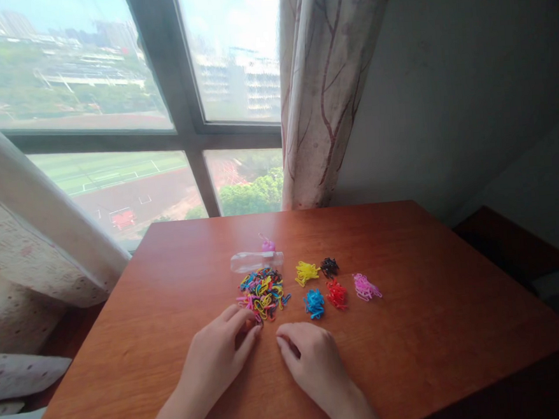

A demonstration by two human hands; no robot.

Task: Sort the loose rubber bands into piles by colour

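Observation:
A mixed pile of coloured rubber bands [263, 290] lies on the wooden table. My left hand [219, 344] is at the pile's near left edge, thumb and forefinger closed around what looks like a dark rubber band [261, 325]. Just to the right, my right hand [313, 351] rests low over the table with its thumb and forefinger together; whether anything is between them is hidden. Sorted bands lie beyond it in small heaps: yellow [307, 272], black [329, 267], blue [314, 303], red [336, 294] and pink [366, 287].
A clear plastic bottle [252, 261] lies on its side behind the mixed pile, with a purple cap-like piece [267, 245] behind it. The table [434, 301] reaches to a window [239, 180] and a curtain [314, 92]. Another curtain [37, 239] hangs at the left.

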